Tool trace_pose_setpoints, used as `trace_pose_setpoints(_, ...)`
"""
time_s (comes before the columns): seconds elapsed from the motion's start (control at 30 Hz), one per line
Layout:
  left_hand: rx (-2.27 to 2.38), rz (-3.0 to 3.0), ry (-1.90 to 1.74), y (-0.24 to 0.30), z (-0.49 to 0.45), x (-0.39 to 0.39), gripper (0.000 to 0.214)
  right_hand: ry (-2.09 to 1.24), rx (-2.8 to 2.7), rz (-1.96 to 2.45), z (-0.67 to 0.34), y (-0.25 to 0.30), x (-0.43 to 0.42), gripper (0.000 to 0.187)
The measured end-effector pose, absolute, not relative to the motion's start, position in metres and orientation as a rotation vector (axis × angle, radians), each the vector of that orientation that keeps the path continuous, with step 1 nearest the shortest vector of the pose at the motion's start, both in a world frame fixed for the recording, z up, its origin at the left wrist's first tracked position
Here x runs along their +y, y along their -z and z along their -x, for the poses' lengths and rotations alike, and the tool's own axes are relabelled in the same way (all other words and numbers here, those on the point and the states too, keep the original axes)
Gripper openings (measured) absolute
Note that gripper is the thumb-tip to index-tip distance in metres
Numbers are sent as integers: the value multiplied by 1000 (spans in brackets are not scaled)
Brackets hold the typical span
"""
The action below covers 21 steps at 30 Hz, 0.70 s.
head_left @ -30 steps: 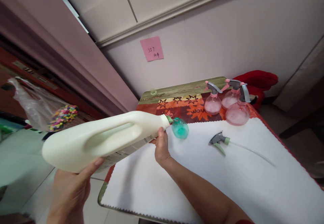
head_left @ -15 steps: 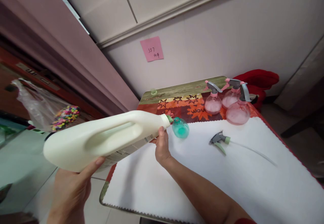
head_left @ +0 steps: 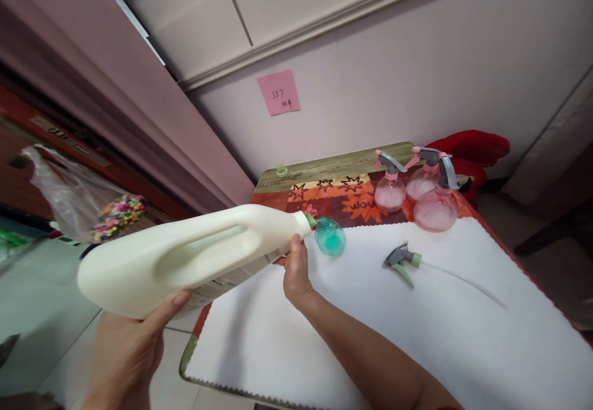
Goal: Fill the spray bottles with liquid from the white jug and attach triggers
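A large cream-white jug (head_left: 194, 255) with a moulded handle lies tilted in the air, its green spout (head_left: 310, 219) at the mouth of a small green spray bottle (head_left: 330, 238). My left hand (head_left: 134, 342) supports the jug's lower end from below, thumb along its side. Near the neck, my right hand (head_left: 296, 271) grips the jug, fingers partly hidden behind it. The green bottle stands upright on the white mat without its top, some liquid showing inside. To its right lies a grey and green spray head (head_left: 403, 262) with a long clear tube.
Several pink spray bottles (head_left: 435, 209) stand at the table's back right. A small light-green cap (head_left: 281, 170) sits at the back left. The table (head_left: 319, 162) meets a wall bearing a pink note (head_left: 278, 92). A plastic bag (head_left: 69, 194) with colourful pieces hangs at left.
The jug's base end has dipped very slightly, with both hands keeping the same hold. Otherwise the view has only shifted a little.
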<state>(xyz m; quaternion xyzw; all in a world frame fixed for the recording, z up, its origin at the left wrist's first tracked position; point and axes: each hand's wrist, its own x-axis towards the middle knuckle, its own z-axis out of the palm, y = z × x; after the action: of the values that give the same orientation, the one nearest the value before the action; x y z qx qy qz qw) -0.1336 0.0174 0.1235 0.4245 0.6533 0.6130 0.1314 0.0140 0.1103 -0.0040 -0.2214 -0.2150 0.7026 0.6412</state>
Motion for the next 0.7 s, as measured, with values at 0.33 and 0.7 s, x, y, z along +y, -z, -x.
trace_pose_setpoints(0.33, 1848, -1241, -1789, -127, 129, 14, 77, -1603, -485, 512, -14, 3, 110, 65)
trace_pose_setpoints(0.7, 1867, -1269, -1813, -127, 130, 17, 74, -1608, -486, 512, -14, 3, 110, 68)
